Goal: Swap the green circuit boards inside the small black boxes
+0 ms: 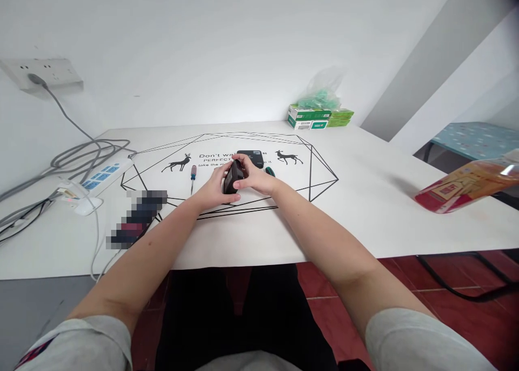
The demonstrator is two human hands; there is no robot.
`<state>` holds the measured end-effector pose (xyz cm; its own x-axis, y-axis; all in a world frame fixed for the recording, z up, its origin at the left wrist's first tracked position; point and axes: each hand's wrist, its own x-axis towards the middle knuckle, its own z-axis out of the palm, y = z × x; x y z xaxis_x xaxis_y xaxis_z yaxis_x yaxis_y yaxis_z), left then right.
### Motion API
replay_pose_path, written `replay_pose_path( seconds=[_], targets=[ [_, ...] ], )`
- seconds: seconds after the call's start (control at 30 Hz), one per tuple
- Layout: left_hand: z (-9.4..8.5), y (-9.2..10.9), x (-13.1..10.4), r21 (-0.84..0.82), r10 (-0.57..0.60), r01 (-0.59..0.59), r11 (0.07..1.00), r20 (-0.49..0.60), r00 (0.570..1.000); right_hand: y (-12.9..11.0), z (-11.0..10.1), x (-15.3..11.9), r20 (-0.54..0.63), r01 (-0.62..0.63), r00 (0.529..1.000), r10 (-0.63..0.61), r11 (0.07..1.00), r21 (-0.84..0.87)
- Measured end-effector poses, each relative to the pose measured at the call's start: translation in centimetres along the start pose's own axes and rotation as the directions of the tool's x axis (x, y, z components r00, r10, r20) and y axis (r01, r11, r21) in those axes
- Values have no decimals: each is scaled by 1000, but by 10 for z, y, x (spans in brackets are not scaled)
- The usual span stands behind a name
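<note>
A small black box-like device (232, 179) is held upright on edge between both hands, near the middle of the table. My left hand (213, 190) is closed on its left side, and my right hand (254, 175) grips it from the right and top. Just behind the hands lies a flat black object (250, 158) with a small label, partly covered by my right fingers. A screwdriver (193, 172) with a red and blue handle rests to the left of my left hand. Beside my right wrist is a dark green object (270, 171), partly hidden.
A power strip (106, 176) with tangled cables and a blurred-out dark item (138, 219) are at the left. Green-and-white boxes (308, 117) stand at the back. An orange-red bottle (466, 184) is on the right. The white table (243, 246) bears deer drawings.
</note>
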<state>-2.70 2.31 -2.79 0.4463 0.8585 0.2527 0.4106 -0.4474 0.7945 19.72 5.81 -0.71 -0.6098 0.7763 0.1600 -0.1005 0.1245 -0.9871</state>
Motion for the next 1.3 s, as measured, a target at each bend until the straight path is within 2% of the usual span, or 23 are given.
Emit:
replay_pose_path(
  seconds=[0.13,0.2,0.23,0.27,0.33,0.37,0.4,0.43,0.53,0.67,0.73,0.8,0.9,1.0,1.1,1.3],
  targets=[
    [-2,10,0,111,25,-29,993,39,999,-19,-29,-9,120,-7,992,28,985,-175],
    [-2,15,0,204,1,-10,979,47,999,-30,-47,-15,13,-22,1000,27,954,-299],
    [-1,18,0,250,-20,5,968,57,998,-34,-55,-18,-145,-99,989,43,908,-406],
    [-1,20,0,290,-41,19,957,73,996,-38,-63,-21,-323,-240,944,67,811,-533],
    [0,25,1,349,-76,33,936,112,991,-41,-74,-25,-577,-559,807,125,476,-679],
    [0,27,2,366,-85,31,930,133,987,-41,-77,-26,-631,-650,754,179,342,-679],
    [1,28,3,374,-88,23,927,156,984,-39,-79,-26,-652,-689,724,227,278,-669],
    [1,29,4,372,-87,13,928,182,979,-37,-79,-26,-645,-701,713,277,254,-666],
    [3,28,6,355,-97,5,935,241,966,-31,-73,-24,-561,-645,763,321,324,-692],
    [6,24,8,377,-108,0,926,265,958,-33,-59,-20,-540,-584,810,228,382,-716],
    [7,22,9,390,-107,-5,921,265,958,-38,-53,-19,-541,-533,833,116,430,-729],
    [8,20,10,413,-126,10,911,256,959,-43,-48,-18,-514,-381,849,-123,532,-756],
    [9,16,10,432,-124,10,902,235,964,-46,-39,-16,-432,-57,782,-450,638,-768],
    [9,13,9,404,-64,-36,914,232,971,-44,-29,-14,-354,126,745,-565,641,-757],
    [8,13,9,352,-34,-58,934,251,967,-39,-22,-13,-303,187,737,-604,613,-768],
    [8,17,10,339,-23,-72,938,267,963,-33,-20,-11,-272,162,759,-592,575,-802]
  ],
)
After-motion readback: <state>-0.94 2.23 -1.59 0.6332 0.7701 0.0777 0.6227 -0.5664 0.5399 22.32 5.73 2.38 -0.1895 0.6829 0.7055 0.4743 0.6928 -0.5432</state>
